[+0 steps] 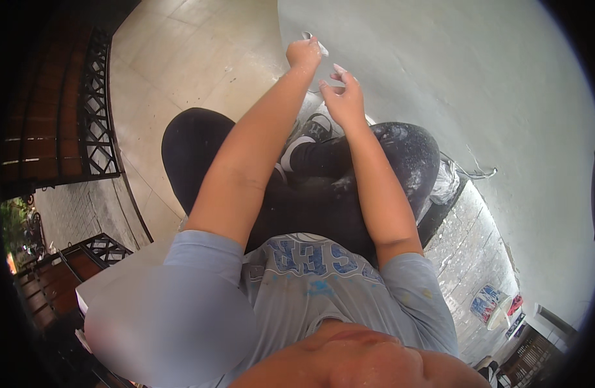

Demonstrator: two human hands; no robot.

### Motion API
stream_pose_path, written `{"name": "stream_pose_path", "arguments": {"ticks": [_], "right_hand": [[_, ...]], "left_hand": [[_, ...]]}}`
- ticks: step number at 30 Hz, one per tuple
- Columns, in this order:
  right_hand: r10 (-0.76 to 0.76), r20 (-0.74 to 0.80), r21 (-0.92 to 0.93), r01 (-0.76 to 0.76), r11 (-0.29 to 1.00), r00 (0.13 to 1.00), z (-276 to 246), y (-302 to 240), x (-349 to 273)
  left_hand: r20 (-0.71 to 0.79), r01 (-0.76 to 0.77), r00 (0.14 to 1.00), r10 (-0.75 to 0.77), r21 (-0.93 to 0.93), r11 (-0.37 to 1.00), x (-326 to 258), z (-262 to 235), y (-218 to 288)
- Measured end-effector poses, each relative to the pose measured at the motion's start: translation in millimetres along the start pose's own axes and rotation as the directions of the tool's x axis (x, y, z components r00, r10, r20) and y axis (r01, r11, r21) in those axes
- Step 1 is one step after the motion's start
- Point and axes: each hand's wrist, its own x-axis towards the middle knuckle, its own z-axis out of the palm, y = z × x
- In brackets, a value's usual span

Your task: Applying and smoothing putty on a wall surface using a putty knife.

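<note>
My left hand [304,54] reaches far forward with its fingers closed round a small scraper [323,49]. Only short parts of the scraper show past the fingers, smeared with white, and its exact shape is hard to make out. Just below and to the right, my right hand [344,100] is raised with its fingers apart and nothing in it. White material coats its fingertips. Both hands are close to the smooth grey-green wall [452,71], and I cannot tell whether the scraper touches it.
My bent legs in dark, white-spotted trousers [401,155] are below my hands. Beige floor tiles [181,58] extend to the left, toward a brown metal gate [97,103]. A cable [482,173] and crumpled plastic [446,184] lie by my right knee. A patterned bucket [490,305] stands behind at right.
</note>
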Motion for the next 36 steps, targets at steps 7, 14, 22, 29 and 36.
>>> {"name": "stream_pose_path", "arguments": {"ticks": [7,14,22,29,36], "right_hand": [[-0.026,-0.007,-0.04,0.026,0.999,1.0,-13,49,16],[0.214,0.038,0.07,-0.216,0.974,0.976,-19,90,34],[0.096,0.015,0.066,-0.097,0.993,0.995,-17,96,31],[0.079,0.113,0.009,-0.081,0.997,0.99,-27,97,25],[0.115,0.118,-0.052,-0.109,0.993,0.986,-30,95,27]], "left_hand": [[-0.286,-0.2,0.937,0.2,0.03,0.979,8,61,-9],[-0.459,-0.569,0.798,0.39,-0.364,0.737,27,103,-30],[-0.482,-0.418,0.863,0.15,-0.514,0.749,40,97,-31],[-0.609,-0.566,0.724,0.325,-0.255,0.784,46,112,-45],[-0.545,-0.575,0.716,0.436,-0.106,0.811,35,116,-36]]}}
